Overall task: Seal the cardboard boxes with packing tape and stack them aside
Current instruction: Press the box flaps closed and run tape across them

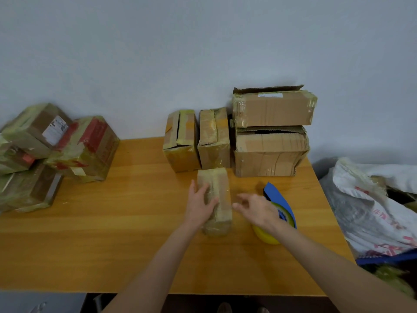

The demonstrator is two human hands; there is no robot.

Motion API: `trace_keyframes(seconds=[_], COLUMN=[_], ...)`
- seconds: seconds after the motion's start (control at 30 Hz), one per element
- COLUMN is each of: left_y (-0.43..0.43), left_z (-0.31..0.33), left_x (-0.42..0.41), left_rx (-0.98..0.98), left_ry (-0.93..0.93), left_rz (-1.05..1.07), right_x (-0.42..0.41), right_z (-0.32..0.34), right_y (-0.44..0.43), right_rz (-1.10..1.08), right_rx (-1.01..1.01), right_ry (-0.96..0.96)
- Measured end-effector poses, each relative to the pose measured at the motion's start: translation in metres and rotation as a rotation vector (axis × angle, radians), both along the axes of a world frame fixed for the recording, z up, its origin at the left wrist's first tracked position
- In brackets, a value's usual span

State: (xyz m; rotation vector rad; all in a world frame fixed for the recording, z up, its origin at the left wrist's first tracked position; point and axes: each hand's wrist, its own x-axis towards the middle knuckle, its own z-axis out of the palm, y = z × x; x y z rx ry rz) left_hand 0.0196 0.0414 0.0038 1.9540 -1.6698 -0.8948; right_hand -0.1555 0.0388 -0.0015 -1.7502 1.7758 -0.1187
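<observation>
So there's a small box [222, 195] wrapped in tape lying on the table [112, 233], a bit right of the middle. The left hand [199, 204] rests on its top and left side with the fingers laid out flat, so the grip is apart, not curled round anything. The right hand [257, 211] hovers at the box's 3 o'clock, just beside it, with its fingers loose and spread, grip apart too and holding nothing. It's a bit blurry though.

Under that hand sits the tape dispenser [276, 195], blue with a yellow roll.

At the box's 12 o'clock stand two narrow boxes [181, 141], and at 1 o'clock a big box [270, 152] with another box [273, 109] on top. Way over at 9 o'clock is a pile of taped boxes [56, 154]. Off the table edge at 3 o'clock is a crumpled bag [372, 211].
</observation>
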Motion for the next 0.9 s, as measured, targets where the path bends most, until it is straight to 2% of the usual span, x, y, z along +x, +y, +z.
trace_keyframes(seconds=[0.03, 0.1, 0.17, 0.2, 0.27, 0.33, 0.53, 0.67, 0.8, 0.9], left_y=[-0.001, 0.003, 0.010, 0.011, 0.008, 0.001, -0.008, -0.007, -0.006, -0.007], left_z=[0.000, -0.001, -0.005, -0.007, -0.011, -0.012, -0.013, -0.014, -0.012, -0.011], left_x=[0.003, 0.006, 0.006, 0.006, 0.006, 0.006, 0.010, 0.008, 0.009, 0.008], left_rx=[0.007, 0.030, 0.058, 0.063, 0.051, 0.029, 0.022, 0.004, 0.021, 0.028], left_ry=[-0.012, -0.159, -0.337, -0.382, -0.384, -0.341, -0.352, -0.375, -0.377, -0.385], left_rz=[-0.024, -0.207, -0.417, -0.470, -0.487, -0.479, -0.490, -0.463, -0.470, -0.468], right_x=[-0.013, -0.047, -0.078, -0.089, -0.100, -0.101, -0.092, -0.073, -0.065, -0.072], right_z=[0.000, -0.002, -0.007, -0.013, -0.022, -0.027, -0.029, -0.032, -0.023, -0.006], right_y=[-0.002, -0.003, 0.001, 0.005, 0.011, 0.010, -0.004, -0.007, -0.007, -0.007], right_rz=[-0.060, -0.195, -0.240, -0.234, -0.260, -0.318, -0.405, -0.334, -0.401, -0.369], right_rx=[-0.023, -0.018, 0.123, 0.214, 0.329, 0.342, 0.322, 0.427, 0.438, 0.409], right_ry=[0.026, 0.135, 0.257, 0.256, 0.139, 0.033, -0.120, -0.245, -0.383, -0.405])
